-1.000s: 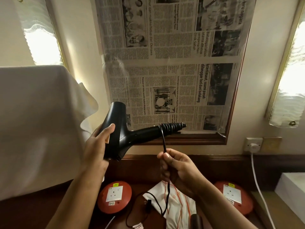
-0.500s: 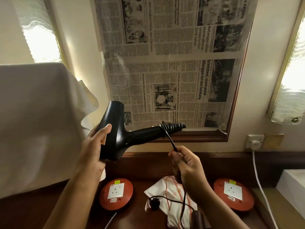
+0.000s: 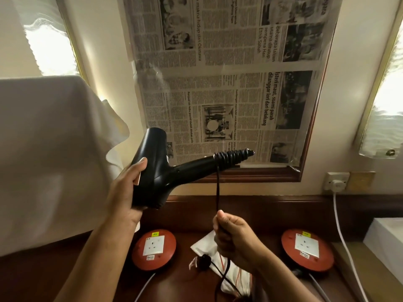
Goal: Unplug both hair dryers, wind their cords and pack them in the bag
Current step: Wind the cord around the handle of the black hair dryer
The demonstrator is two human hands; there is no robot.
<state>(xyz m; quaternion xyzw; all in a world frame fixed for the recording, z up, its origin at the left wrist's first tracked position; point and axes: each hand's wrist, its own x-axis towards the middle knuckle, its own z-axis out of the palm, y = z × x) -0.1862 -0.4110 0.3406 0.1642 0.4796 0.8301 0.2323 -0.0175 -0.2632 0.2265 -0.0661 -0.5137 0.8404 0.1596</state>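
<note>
At the centre of the frame, the left hand (image 3: 125, 192) holds the black hair dryer (image 3: 157, 171) by its barrel, fingers wrapped around the far side and the thumb pressed along the near edge. The barrel points to the lower left and the handle extends toward the right, ending in a ribbed strain relief (image 3: 234, 156) in front of the newspaper (image 3: 218, 83) taped over a framed panel on the wall.

The black cord (image 3: 217, 188) hangs straight down from the inner end of the strain relief into the right hand (image 3: 234, 238), which is closed in a fist around it, thumb on top. Below the fist the cord continues down to the dark wooden counter (image 3: 185, 286), and its black plug (image 3: 204, 260) lies unplugged on the edge of a white drawstring bag (image 3: 231, 277), low in the centre of the frame.

Two round red socket units, one (image 3: 153, 249) at lower centre-left and one (image 3: 307, 247) at lower right, sit on the counter on either side of the bag. A white plug (image 3: 335, 184) sits in a wall socket at the right edge. A white cloth (image 3: 43, 160) fills the left side.
</note>
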